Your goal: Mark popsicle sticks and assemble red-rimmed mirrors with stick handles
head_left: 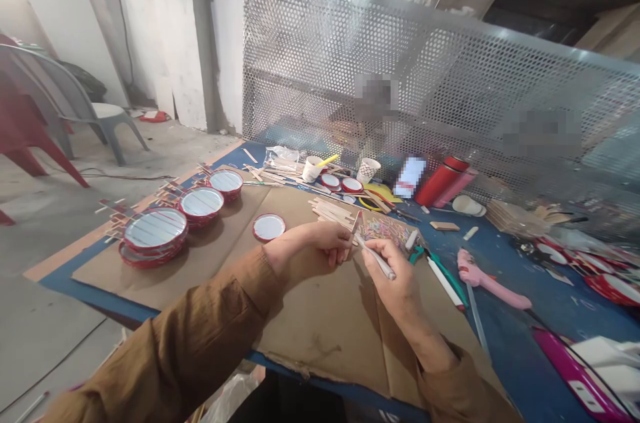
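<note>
My left hand (pixel 333 241) pinches a small wooden stick (pixel 357 226) with a reddish tip, held upright above the cardboard (pixel 320 323). My right hand (pixel 393 273) is closed around a pale pen-shaped tool (pixel 379 259); its front end meets or nearly meets the stick. I cannot tell exactly what kind of tool it is. Behind the hands lie a pile of flat wooden sticks (pixel 334 212) and many small coloured pieces (pixel 387 231). A red-rimmed round lid (pixel 269 227) rests left of my left hand.
Several banjo-like round pieces (pixel 156 228) with sticks stand at the left. Green-handled pliers (pixel 416 253), a white marker (pixel 445 281) and a pink glue gun (pixel 493 281) lie at the right. Paper cups (pixel 369 171), a phone (pixel 410 177) and a red bottle (pixel 443 181) line the perforated metal panel (pixel 310 56).
</note>
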Demonstrator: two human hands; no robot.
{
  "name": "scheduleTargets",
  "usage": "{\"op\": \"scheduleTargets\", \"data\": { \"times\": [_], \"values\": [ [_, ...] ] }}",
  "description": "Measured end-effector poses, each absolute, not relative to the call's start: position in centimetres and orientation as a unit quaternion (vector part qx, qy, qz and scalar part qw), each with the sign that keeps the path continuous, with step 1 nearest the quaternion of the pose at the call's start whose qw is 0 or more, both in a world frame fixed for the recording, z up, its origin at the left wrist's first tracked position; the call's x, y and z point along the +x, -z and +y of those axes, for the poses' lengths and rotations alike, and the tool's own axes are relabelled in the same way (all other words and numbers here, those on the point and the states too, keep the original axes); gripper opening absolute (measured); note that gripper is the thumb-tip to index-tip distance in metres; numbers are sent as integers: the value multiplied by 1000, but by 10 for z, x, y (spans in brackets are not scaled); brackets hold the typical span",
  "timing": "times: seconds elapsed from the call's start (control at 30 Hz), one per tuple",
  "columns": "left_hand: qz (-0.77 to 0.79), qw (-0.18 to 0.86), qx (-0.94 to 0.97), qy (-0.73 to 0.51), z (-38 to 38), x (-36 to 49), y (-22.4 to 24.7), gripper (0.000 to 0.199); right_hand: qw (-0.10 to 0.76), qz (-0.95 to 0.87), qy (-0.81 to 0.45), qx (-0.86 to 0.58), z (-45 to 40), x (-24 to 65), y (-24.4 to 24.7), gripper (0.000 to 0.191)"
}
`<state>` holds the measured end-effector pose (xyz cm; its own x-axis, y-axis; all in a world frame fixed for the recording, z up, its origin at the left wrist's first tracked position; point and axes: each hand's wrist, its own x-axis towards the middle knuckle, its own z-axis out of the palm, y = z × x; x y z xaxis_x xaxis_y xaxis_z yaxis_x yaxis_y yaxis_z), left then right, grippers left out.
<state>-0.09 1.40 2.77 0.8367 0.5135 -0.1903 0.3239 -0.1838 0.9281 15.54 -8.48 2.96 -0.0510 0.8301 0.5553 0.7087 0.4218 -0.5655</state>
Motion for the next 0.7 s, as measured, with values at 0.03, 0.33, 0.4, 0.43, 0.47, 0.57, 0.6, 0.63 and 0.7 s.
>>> {"op": "scheduleTargets", "data": {
  "times": [0.03, 0.33, 0.4, 0.43, 0.47, 0.57, 0.6, 0.63, 0.7],
  "values": [
    [272, 575, 767, -82, 15, -1, -27, 16, 440, -719, -69, -534, -85, 155, -30, 13],
    [255, 578, 770, -88, 17, -2, -23, 15, 439, -719, -80, -533, -85, 156, -30, 15],
    [251, 580, 770, -87, 16, -2, -24, 16, 444, -711, -79, -540, -85, 156, -29, 17],
    [251, 583, 768, -83, 16, -2, -25, 16, 444, -707, -76, -544, -85, 156, -29, 17],
    [253, 585, 767, -78, 15, -1, -26, 17, 443, -707, -72, -547, -85, 156, -29, 18],
    [260, 581, 768, -71, 14, -2, -28, 17, 436, -713, -67, -546, -85, 155, -30, 17],
    [263, 577, 770, -72, 14, -2, -28, 16, 434, -717, -70, -541, -85, 155, -30, 17],
    [265, 576, 770, -75, 14, -2, -28, 16, 435, -720, -75, -535, -85, 155, -30, 16],
    [266, 577, 768, -81, 14, -2, -27, 15, 444, -720, -80, -527, -85, 155, -30, 15]
  ]
}}
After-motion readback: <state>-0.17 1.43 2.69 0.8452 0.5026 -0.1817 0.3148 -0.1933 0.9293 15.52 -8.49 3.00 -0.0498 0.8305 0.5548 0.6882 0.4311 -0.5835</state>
